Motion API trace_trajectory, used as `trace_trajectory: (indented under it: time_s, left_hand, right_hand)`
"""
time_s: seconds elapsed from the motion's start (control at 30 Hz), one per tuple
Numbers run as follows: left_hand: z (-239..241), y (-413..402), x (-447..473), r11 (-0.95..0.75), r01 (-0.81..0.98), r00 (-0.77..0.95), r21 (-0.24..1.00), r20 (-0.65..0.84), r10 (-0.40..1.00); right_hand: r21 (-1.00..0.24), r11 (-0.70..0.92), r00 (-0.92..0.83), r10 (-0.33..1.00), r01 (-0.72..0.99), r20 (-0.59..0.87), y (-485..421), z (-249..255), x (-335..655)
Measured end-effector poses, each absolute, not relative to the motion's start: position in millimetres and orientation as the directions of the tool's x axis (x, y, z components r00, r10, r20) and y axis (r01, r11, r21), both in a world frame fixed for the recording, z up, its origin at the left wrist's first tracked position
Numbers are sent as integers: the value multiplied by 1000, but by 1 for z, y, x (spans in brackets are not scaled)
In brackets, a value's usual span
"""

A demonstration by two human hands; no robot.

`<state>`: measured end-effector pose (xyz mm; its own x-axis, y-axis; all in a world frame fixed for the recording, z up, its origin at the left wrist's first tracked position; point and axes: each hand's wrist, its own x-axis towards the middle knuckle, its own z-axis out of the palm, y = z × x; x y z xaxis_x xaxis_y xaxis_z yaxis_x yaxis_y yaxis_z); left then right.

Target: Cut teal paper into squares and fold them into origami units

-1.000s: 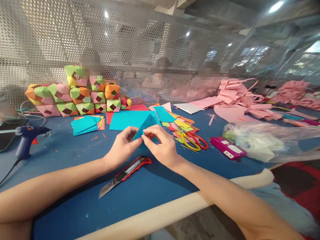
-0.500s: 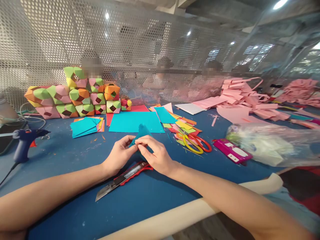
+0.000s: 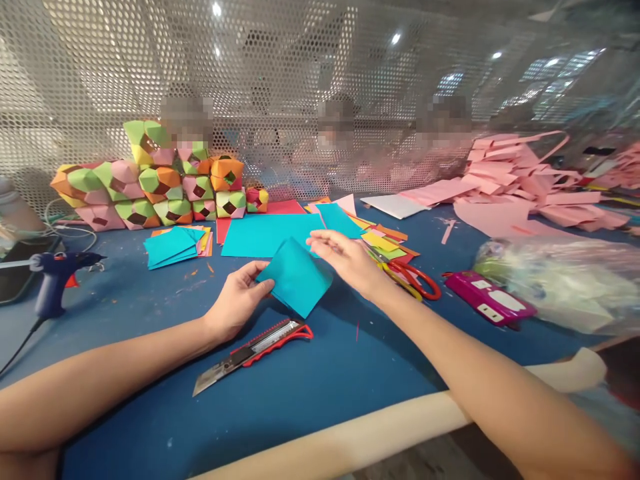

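A creased sheet of turquoise paper (image 3: 296, 277) is held above the table by its left corner, between the thumb and fingers of my left hand (image 3: 239, 297). The sheet bends slightly along its middle. My right hand (image 3: 350, 260) hovers at the paper's upper right, fingers loosely stretched out and apparently apart from it. Below the paper lies a utility knife (image 3: 257, 348) with a red handle, its blade extended toward the lower left. A larger turquoise sheet (image 3: 250, 233) lies flat behind my hands.
Folded paper blocks (image 3: 160, 187) are stacked at the back left. A glue gun (image 3: 53, 280) stands at left, near turquoise paper pieces (image 3: 173, 248). Scissors (image 3: 417, 280), a magenta device (image 3: 487, 297), a plastic bag (image 3: 565, 287) and pink strips (image 3: 510, 173) occupy the right.
The turquoise paper, pinched between both hands before, has opened out. My right hand has moved off it to the upper right, while my left hand keeps its hold.
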<state>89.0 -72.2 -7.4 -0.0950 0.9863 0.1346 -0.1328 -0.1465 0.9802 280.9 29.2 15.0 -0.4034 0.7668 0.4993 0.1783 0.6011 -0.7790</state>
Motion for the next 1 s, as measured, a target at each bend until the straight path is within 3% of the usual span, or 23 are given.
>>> trace_trajectory:
  time_s: [0.1, 0.43, 1.0]
  left_hand:
    - [-7, -74, 90, -144, -143, -54, 979, 137, 989]
    - [-8, -76, 90, -140, -136, -31, 981, 137, 990]
    - [-8, -76, 93, -93, -208, 26, 974, 100, 995]
  right_hand:
    - [-850, 503, -525, 771, 155, 360, 35, 13, 282]
    - [-735, 656, -429, 722, 174, 543, 15, 21, 279]
    - [-801, 585, -352, 781, 126, 516, 24, 14, 280]
